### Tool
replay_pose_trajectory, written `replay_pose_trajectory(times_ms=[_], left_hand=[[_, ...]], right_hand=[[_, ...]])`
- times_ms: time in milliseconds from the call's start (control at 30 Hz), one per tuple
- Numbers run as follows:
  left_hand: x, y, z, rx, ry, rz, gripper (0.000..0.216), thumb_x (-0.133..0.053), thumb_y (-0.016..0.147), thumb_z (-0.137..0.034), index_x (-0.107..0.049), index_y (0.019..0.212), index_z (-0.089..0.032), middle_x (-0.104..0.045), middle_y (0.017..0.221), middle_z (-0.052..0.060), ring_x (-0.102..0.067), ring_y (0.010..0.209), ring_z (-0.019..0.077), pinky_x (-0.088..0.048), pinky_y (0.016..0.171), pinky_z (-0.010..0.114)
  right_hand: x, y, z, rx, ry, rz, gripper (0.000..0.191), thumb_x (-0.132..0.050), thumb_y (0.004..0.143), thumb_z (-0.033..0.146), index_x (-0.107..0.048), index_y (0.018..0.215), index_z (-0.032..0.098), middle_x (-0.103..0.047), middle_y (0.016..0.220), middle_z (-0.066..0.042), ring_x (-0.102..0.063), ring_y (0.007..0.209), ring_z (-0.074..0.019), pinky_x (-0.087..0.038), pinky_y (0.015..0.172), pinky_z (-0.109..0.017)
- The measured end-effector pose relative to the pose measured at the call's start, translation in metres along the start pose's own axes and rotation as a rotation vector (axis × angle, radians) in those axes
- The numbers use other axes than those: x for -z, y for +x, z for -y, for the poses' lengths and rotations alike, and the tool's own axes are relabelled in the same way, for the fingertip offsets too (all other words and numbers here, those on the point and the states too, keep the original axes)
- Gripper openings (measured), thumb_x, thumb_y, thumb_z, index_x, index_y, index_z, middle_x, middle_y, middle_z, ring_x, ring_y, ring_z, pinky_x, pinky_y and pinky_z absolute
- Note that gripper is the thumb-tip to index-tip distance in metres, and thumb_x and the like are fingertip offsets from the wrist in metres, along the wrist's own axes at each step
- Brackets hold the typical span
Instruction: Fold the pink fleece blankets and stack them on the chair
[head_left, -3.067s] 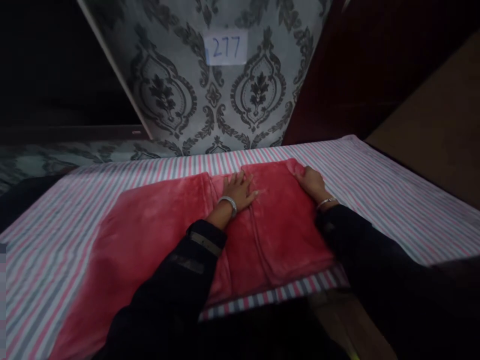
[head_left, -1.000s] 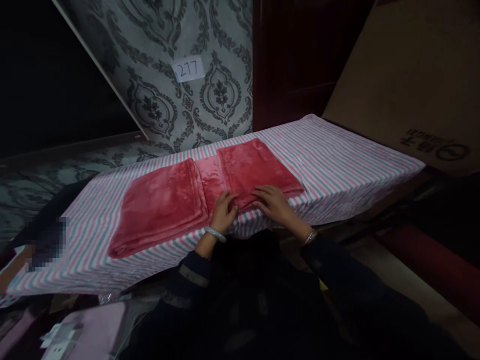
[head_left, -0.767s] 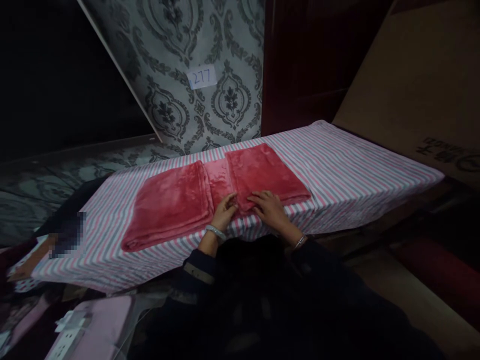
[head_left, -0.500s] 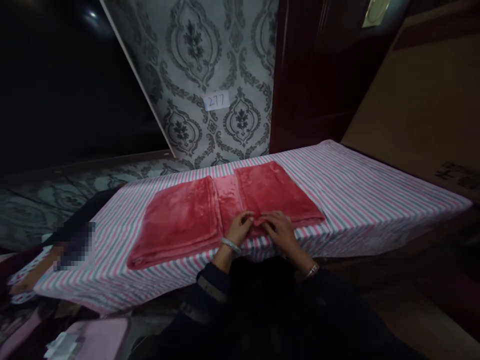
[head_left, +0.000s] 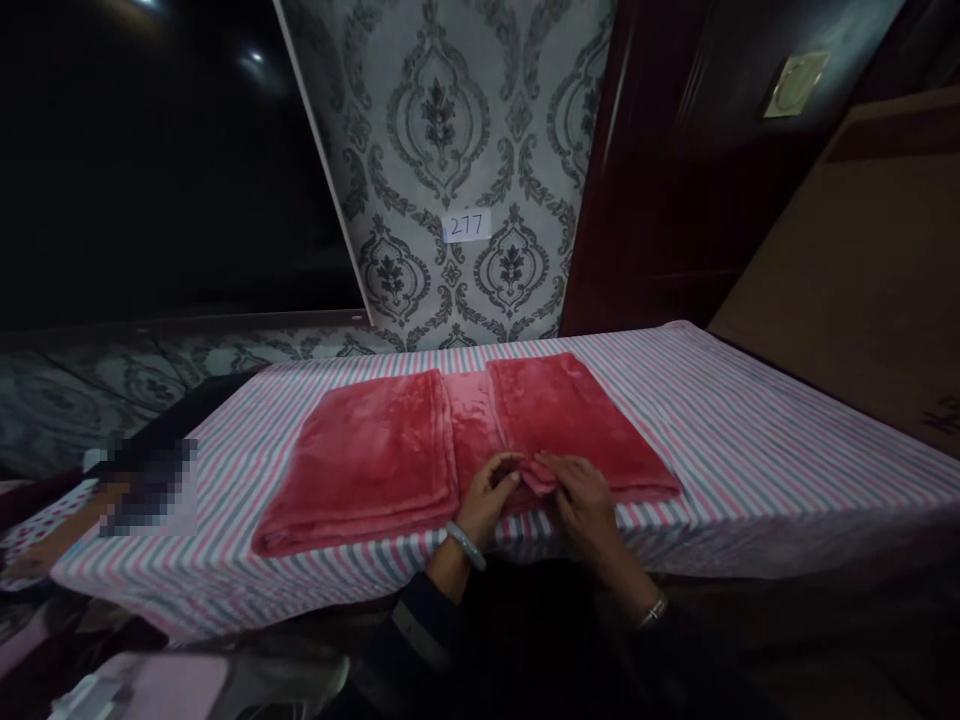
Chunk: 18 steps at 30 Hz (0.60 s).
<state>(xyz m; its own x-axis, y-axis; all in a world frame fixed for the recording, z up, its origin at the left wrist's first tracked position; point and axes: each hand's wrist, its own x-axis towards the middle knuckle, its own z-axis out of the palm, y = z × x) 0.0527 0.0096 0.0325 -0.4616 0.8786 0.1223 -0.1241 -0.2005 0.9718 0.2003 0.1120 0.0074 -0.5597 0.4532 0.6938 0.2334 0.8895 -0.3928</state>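
Observation:
A red plush blanket (head_left: pixel 367 450) lies with its left and right parts folded inward, and a narrow strip of its middle layer shows between them. At the near inner corner of the right fold, my right hand (head_left: pixel 589 500) has closed its fingers on the blanket's edge, which is bunched up a little. Close beside it, my left hand (head_left: pixel 484 505) is curled, thumb and fingertips pinching at the same edge. The fingertips partly hide the gathered cloth. A bangle sits on my left wrist and a metal bracelet on my right.
The blanket rests on a table with a striped cloth (head_left: pixel 750 430). Behind are a patterned wall with a paper label (head_left: pixel 466 225) and a dark screen (head_left: pixel 165 170). A large cardboard box (head_left: pixel 862 260) leans at the right. A pinkish stool-like surface (head_left: pixel 176 685) stands low at left.
The view has shifted, so the table sits lower in the picture. My hands stay at the fold's corner, and the gathered edge between them now shows more, turned up slightly.

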Motion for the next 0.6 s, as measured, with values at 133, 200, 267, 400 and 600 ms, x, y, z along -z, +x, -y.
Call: replay_pose_trajectory(times_ms=[133, 200, 267, 400, 600], left_hand=[[0.001, 0.001, 0.005, -0.069, 0.167, -0.146, 0.019, -0.072, 0.079, -0.029, -0.076, 0.096, -0.021, -0.069, 0.099, 0.005, -0.064, 0.097, 0.0208, -0.050, 0.094, 0.036], [-0.001, 0.000, 0.003, -0.091, 0.309, -0.209, 0.015, -0.068, 0.079, -0.020, -0.076, 0.091, -0.020, -0.065, 0.095, 0.005, -0.063, 0.091, 0.0197, -0.052, 0.091, 0.036], [-0.005, -0.003, -0.006, -0.153, 0.462, -0.221, 0.019, -0.063, 0.080, -0.015, -0.075, 0.093, -0.020, -0.064, 0.098, 0.006, -0.063, 0.094, 0.0209, -0.052, 0.093, 0.039], [-0.024, -0.009, -0.031, -0.359, 0.813, -0.102, 0.033, -0.057, 0.089, -0.020, -0.072, 0.118, -0.023, -0.064, 0.128, 0.010, -0.057, 0.127, 0.0273, -0.041, 0.115, 0.047], [-0.044, -0.002, -0.024, -0.178, 1.268, 0.144, 0.059, -0.059, 0.095, -0.038, -0.051, 0.150, -0.019, -0.034, 0.166, 0.019, -0.025, 0.156, 0.0373, -0.021, 0.124, 0.064]], right_hand=[[0.002, -0.004, 0.007, 0.017, -0.088, 0.152, 0.044, -0.050, 0.092, 0.014, -0.072, 0.129, 0.027, -0.072, 0.128, -0.008, -0.064, 0.108, -0.0273, -0.052, 0.085, -0.043], [0.007, -0.006, 0.008, 0.027, -0.084, 0.241, 0.038, -0.055, 0.094, 0.022, -0.072, 0.127, 0.026, -0.072, 0.130, -0.011, -0.065, 0.108, -0.0292, -0.053, 0.085, -0.046], [0.017, 0.000, 0.003, 0.035, -0.005, 0.296, 0.033, -0.056, 0.097, 0.034, -0.074, 0.124, 0.025, -0.074, 0.123, -0.011, -0.068, 0.106, -0.0293, -0.055, 0.088, -0.047], [0.040, 0.041, -0.028, -0.036, 0.038, 0.216, 0.047, -0.038, 0.104, 0.047, -0.075, 0.123, 0.024, -0.077, 0.113, -0.010, -0.071, 0.105, -0.0286, -0.056, 0.095, -0.045], [0.017, 0.097, -0.080, -0.044, -0.365, 0.262, 0.065, -0.034, 0.103, 0.049, -0.038, 0.161, 0.021, -0.036, 0.166, -0.012, -0.031, 0.152, -0.0368, -0.034, 0.117, -0.063]])
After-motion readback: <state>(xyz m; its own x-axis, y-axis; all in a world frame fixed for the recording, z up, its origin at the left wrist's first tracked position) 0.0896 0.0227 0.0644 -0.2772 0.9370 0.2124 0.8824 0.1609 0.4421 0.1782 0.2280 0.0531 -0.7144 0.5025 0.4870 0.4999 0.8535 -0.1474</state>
